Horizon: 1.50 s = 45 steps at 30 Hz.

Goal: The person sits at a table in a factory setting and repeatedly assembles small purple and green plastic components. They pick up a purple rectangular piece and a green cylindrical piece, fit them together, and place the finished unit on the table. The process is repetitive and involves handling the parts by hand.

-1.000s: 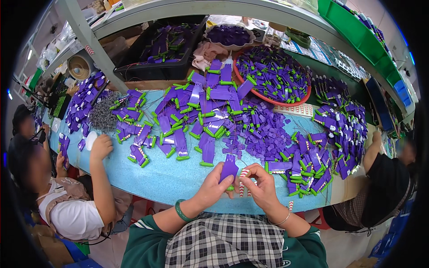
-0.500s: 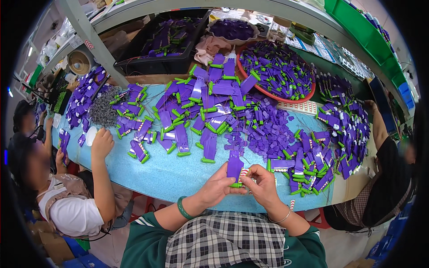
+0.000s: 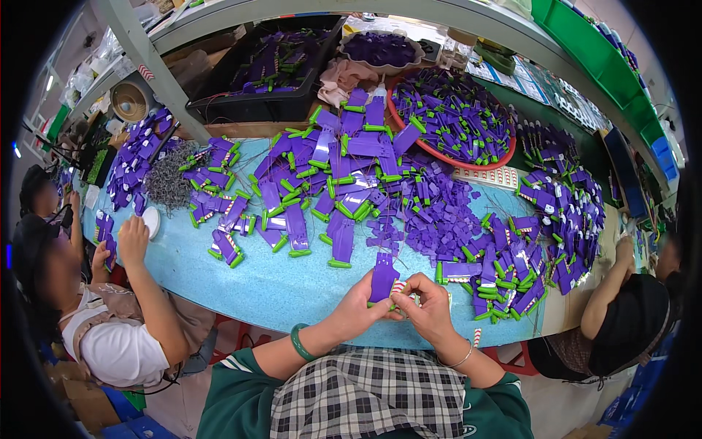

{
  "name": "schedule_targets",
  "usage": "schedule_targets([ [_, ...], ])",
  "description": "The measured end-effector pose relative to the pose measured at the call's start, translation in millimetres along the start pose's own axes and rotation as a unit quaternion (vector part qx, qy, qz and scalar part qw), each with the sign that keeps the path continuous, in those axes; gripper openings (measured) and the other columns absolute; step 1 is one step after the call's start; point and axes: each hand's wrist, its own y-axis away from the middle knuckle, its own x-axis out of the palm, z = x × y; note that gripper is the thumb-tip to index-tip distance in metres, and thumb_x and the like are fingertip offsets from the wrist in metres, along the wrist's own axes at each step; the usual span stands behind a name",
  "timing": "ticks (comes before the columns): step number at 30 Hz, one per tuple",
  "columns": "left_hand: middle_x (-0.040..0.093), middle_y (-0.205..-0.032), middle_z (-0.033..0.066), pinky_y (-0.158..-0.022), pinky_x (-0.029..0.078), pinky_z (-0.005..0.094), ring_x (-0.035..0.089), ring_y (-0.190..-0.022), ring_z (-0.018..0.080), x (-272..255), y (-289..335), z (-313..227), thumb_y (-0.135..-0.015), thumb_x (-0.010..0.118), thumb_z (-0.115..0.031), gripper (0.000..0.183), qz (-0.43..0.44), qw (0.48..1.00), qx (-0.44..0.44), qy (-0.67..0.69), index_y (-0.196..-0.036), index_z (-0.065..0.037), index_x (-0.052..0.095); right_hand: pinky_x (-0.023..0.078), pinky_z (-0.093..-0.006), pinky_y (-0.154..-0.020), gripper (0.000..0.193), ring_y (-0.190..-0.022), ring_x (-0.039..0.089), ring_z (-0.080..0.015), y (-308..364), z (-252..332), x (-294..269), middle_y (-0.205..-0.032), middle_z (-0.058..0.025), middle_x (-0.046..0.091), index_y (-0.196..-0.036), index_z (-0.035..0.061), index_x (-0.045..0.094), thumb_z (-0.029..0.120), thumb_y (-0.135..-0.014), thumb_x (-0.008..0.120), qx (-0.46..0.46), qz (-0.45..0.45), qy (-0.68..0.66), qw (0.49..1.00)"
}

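Over the table's near edge, my left hand (image 3: 354,310) grips a flat purple plastic piece (image 3: 384,276) by its lower part, thumb across the front. A green end shows partly beneath the fingers. My right hand (image 3: 428,313) is closed in a pinch against the piece's right side. By its fingertips is a red-and-white striped sticker (image 3: 398,287), partly covered. Whether the fingers hold the sticker or only press it, I cannot tell. A thin wire runs up from the piece. Just beyond lies a heap of similar purple pieces with green ends (image 3: 351,190).
Small purple parts (image 3: 446,219) lie mid-table, more finished-looking pieces (image 3: 504,274) at right. Behind stand a red basin (image 3: 479,165) and a black tray (image 3: 248,110). A shelf post (image 3: 157,69) rises at left. One person works at left (image 3: 124,336), another at right (image 3: 629,314).
My hands and the purple piece have shifted slightly downward, with the right fingers still at the striped sticker. The left person's hand moved left; the right person's arm drew nearer.
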Motion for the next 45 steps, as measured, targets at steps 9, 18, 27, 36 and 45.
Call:
schedule_targets([
  [9, 0.051, -0.117, 0.0094, -0.087, 0.055, 0.0349, 0.057, -0.105, 0.0185, 1.0, 1.5, 11.8, -0.095, 0.050, -0.009, 0.029, 0.032, 0.999, 0.031, 0.003, -0.122, -0.002, 0.040, 0.041, -0.0318, -0.054, 0.018, -0.060, 0.053, -0.0207, -1.2, 13.5, -3.2, -0.060, -0.0056, 0.057, -0.063, 0.0049, 0.057, 0.006, -0.072, 0.072, -0.169, -0.068, 0.166, 0.969],
  [18, 0.052, -0.079, 0.0062, -0.048, 0.043, 0.0296, 0.053, -0.061, 0.0180, -4.0, -4.9, 15.9, -0.100, 0.034, -0.035, 0.033, 0.118, 0.954, -0.093, 0.260, -0.099, -0.006, 0.049, 0.048, -0.0343, -0.082, 0.038, -0.093, 0.059, -0.0203, -7.1, 7.9, -1.9, -0.107, -0.0118, 0.058, -0.102, -0.0001, 0.058, 0.023, -0.075, 0.071, -0.003, 0.064, 0.018, 0.998],
  [27, 0.044, -0.059, 0.0020, -0.040, 0.029, 0.0211, 0.039, -0.046, 0.0086, 1.4, -10.9, 24.0, -0.098, 0.037, -0.035, 0.036, 0.279, 0.883, -0.195, 0.323, -0.086, -0.005, 0.052, 0.047, -0.0307, -0.082, 0.024, -0.094, 0.059, -0.0185, -2.3, 0.8, -8.5, -0.097, -0.0095, 0.064, -0.094, -0.0031, 0.063, 0.020, -0.086, 0.062, 0.057, 0.135, -0.190, 0.971],
  [36, 0.060, -0.097, 0.0144, -0.075, 0.055, 0.0363, 0.063, -0.092, 0.0328, -16.1, -7.0, -34.1, -0.069, 0.065, -0.005, 0.024, -0.048, 0.664, 0.514, -0.541, -0.090, -0.003, 0.054, 0.045, -0.0303, -0.091, 0.030, -0.101, 0.058, -0.0151, -11.0, 11.4, -16.4, -0.107, -0.0079, 0.061, -0.112, -0.0011, 0.057, 0.015, -0.086, 0.057, 0.140, 0.071, -0.323, 0.933],
  [45, 0.057, -0.094, 0.0099, -0.070, 0.057, 0.0301, 0.062, -0.090, 0.0253, -13.5, -5.3, -27.6, -0.065, 0.067, 0.000, 0.016, 0.031, 0.550, 0.601, -0.579, -0.075, -0.005, 0.056, 0.039, -0.0217, -0.063, 0.007, -0.069, 0.048, -0.0039, -12.5, 22.4, -15.1, -0.077, 0.0029, 0.057, -0.078, 0.0045, 0.060, 0.006, -0.085, 0.061, 0.155, 0.111, -0.323, 0.927],
])
